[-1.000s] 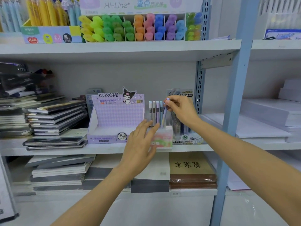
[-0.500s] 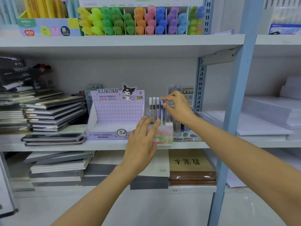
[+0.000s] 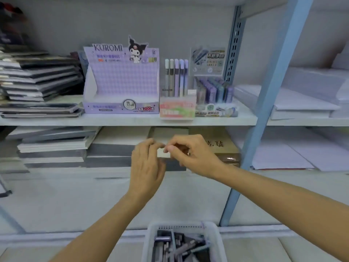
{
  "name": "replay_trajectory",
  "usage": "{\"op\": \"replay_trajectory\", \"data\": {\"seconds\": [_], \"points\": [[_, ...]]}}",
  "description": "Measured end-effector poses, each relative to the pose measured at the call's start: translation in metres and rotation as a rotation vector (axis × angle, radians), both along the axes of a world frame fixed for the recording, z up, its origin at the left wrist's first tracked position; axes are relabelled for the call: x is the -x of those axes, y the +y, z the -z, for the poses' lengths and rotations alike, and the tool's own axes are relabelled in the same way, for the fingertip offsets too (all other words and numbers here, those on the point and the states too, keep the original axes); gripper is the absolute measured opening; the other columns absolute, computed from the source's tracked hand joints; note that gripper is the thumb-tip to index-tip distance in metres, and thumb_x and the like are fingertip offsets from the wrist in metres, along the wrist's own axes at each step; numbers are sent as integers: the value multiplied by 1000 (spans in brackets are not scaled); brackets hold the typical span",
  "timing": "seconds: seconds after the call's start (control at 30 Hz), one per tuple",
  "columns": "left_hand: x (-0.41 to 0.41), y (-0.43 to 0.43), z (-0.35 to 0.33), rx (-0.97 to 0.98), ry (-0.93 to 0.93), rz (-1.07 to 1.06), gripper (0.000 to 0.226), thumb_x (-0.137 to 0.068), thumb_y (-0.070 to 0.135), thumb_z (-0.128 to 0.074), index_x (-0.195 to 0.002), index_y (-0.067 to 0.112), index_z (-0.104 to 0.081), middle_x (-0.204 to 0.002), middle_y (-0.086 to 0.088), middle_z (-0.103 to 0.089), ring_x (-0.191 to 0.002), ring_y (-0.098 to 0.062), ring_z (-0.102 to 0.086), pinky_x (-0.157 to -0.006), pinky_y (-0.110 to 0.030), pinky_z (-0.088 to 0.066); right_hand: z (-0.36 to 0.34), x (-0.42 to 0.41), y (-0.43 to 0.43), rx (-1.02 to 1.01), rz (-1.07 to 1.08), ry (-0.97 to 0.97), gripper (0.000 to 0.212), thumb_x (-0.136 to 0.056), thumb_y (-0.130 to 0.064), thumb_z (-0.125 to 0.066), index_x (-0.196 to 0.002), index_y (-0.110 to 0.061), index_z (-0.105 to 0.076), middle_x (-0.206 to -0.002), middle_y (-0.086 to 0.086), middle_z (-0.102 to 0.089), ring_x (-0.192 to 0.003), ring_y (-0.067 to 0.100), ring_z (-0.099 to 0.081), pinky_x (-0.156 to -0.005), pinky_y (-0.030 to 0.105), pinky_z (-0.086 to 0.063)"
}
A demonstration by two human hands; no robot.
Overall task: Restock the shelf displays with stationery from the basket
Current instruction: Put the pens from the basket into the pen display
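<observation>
Several pastel pens (image 3: 176, 76) stand upright in a small pink and green display box (image 3: 177, 108) on the middle shelf (image 3: 122, 121). Below it, in front of the lower shelf, my left hand (image 3: 147, 163) and my right hand (image 3: 190, 156) hover close together, fingertips almost meeting. Their fingers are loosely curled and I see nothing held in either. A white plastic basket (image 3: 151, 235) with several grey and lilac pens sits at the bottom of the view, under my forearms.
A lilac Kuromi display box (image 3: 120, 108) stands left of the pen box, and a refill display (image 3: 215, 110) stands to its right. Stacked notebooks (image 3: 37, 76) fill the left side. A blue shelf upright (image 3: 264, 110) rises at the right, with white paper stacks (image 3: 302, 104) beyond it.
Both hands have come down from the pen box to below the middle shelf. The pen my right hand was setting in now stands in the box. The view has tilted down to the basket.
</observation>
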State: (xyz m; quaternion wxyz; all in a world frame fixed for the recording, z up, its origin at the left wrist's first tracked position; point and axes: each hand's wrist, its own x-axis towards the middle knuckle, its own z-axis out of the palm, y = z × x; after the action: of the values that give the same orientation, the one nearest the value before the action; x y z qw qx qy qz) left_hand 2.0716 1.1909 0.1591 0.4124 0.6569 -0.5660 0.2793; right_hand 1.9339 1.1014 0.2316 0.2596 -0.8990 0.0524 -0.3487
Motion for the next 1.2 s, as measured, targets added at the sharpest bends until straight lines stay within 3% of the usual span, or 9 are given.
{"op": "replay_trajectory", "data": {"seconds": [0.17, 0.3, 0.4, 0.5, 0.6, 0.7, 0.9, 1.1, 1.2], "points": [[0, 31, 128, -462, 172, 37, 39, -71, -12, -68, -106, 5, -63, -106, -12, -59, -90, -31, -57, -75, -37, -47, 129, -7, -4, -205, -3, 378, 14, -95, -18, -57, -91, -14, -69, -69, -12, -62, -55, 5, -56, -57, 25, -50], [1, 63, 214, -828, 267, 11, 39, -80, 3, -71, -118, 9, -63, -127, -12, -59, -115, -30, -59, -89, -36, -51, 234, -6, -8, -280, 60, 682, 18, -96, -27, -54, -101, -16, -68, -88, -1, -71, -74, 11, -63, -69, 23, -48], [3, 82, 259, -1042, 332, -7, 56, -100, 24, -46, -151, 18, -25, -161, 0, -15, -147, -13, -19, -114, -26, -24, 299, 0, -2, -399, 124, 881, 17, -96, -27, -53, -102, -16, -65, -96, 3, -70, -85, 17, -64, -78, 31, -53], [4, 94, 287, -1227, 371, -17, 60, -104, 31, -33, -155, 19, -4, -162, 4, 9, -149, -10, 1, -119, -25, -9, 349, 6, 5, -417, 219, 1058, 16, -96, -26, -53, -84, -18, -59, -79, -1, -62, -74, 16, -61, -64, 28, -48], [6, 100, 298, -1191, 320, -30, 67, -90, 27, -65, -147, 9, -36, -159, -9, -22, -144, -21, -30, -113, -29, -32, 384, 11, 18, -443, 318, 1163, 32, -92, -37, -59, -66, -26, -45, -64, -8, -49, -56, 7, -47, -54, 25, -42], [6, 101, 305, -1096, 312, -34, 65, -56, 18, -93, -116, 7, -69, -126, -10, -64, -109, -24, -67, -86, -35, -56, 402, 12, 30, -418, 413, 1245, 33, -87, -52, -61, -95, -21, -55, -89, -3, -61, -80, 15, -60, -62, 27, -45], [11, 99, 317, -1081, 414, -49, 47, -90, 14, -64, -135, 13, -52, -150, -10, -40, -137, -27, -41, -111, -37, -30, 419, 10, 32, -638, 434, 1199, 32, -89, -42, -64, -76, -19, -46, -75, -3, -54, -68, 13, -51, -62, 26, -41], [13, 88, 307, -956, 440, -51, 24, -80, 5, -74, -103, 11, -70, -114, -12, -62, -104, -28, -60, -84, -37, -53, 399, 20, 11, -1175, 213, 1170, 23, -91, -26, -63, -75, -11, -59, -70, 10, -64, -55, 13, -51, -52, 27, -41], [22, 75, 299, -977, 857, 14, 17, -99, 19, -50, -94, 19, -66, -95, -1, -63, -87, -19, -59, -80, -29, -50, 379, 28, 9, -1232, 35, 1140, 20, -92, -27, -63, -76, -15, -61, -56, -7, -58, -45, 4, -47, -46, 19, -37]]}}
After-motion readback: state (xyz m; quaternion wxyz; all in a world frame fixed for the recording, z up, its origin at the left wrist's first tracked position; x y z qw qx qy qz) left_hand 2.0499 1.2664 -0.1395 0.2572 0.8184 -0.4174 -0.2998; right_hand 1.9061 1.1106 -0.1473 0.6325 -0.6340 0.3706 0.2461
